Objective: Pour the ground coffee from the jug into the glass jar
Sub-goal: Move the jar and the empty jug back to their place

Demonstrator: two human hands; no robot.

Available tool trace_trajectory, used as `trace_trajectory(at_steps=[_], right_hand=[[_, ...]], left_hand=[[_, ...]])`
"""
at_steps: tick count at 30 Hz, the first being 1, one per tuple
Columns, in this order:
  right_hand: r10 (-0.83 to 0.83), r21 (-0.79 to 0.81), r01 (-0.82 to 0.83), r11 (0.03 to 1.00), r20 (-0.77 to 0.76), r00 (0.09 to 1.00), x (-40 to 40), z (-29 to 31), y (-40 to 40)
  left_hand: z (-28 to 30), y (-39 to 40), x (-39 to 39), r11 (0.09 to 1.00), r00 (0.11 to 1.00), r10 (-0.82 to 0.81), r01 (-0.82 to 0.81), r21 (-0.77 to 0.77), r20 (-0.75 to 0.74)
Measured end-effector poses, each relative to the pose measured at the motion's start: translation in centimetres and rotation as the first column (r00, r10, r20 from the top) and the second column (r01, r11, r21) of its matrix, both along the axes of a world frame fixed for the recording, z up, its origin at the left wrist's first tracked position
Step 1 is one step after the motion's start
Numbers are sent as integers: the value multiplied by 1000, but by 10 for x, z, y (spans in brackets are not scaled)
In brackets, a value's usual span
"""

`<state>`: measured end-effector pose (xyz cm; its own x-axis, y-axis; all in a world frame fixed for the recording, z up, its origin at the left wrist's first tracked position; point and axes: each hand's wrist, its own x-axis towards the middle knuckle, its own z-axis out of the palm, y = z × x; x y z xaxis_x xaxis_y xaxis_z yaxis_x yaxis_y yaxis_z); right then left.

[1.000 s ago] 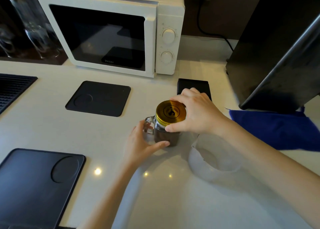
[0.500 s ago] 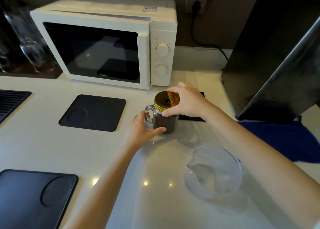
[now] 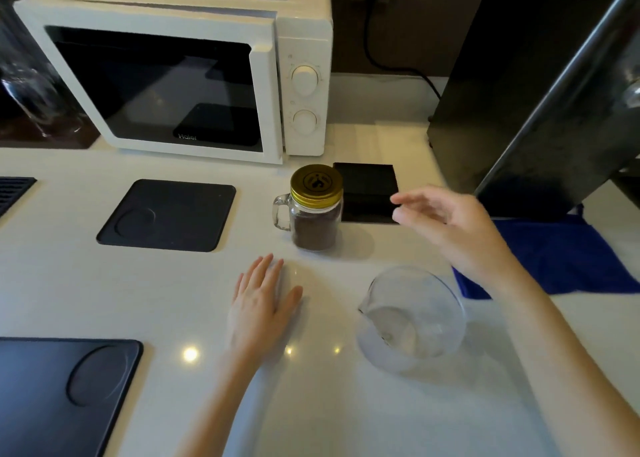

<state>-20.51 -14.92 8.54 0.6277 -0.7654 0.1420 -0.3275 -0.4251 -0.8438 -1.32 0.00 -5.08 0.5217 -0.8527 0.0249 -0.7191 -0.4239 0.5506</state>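
Jar (image 3: 316, 210) capped and full, jug (image 3: 414, 318) empty beside it.

Coffee (image 3: 314, 233) sat dark inside the jar under a gold lid (image 3: 316, 183), so the pour looked done. The left hand (image 3: 261, 300) lay flat on the table (image 3: 104, 283), fingers spread, holding nothing. The right hand (image 3: 450, 224) hung loose and empty just right of the jar, clear of it, above the jug.

Bare counter (image 3: 325, 404) around jar (image 3: 314, 214)
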Motion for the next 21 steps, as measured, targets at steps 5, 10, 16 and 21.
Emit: trace_trajectory(at_steps=[5,10,16,21], right_hand=[[-425,170,391,904,288,858,-41,-40,39],[-700,426,567,705,291,652,-41,-77,71],[-862,708,532,464,223,455,-31,-92,70],[-849,714,500,491,263,458,-19,-76,39]], left_hand=[[-6,12,-24,997,996,-80,79,8,29],[-12,14,-30,994,992,-103,100,38,76],[-13,14,-31,994,990,-100,94,58,103],[-10,13,-33,994,991,-92,85,66,101]])
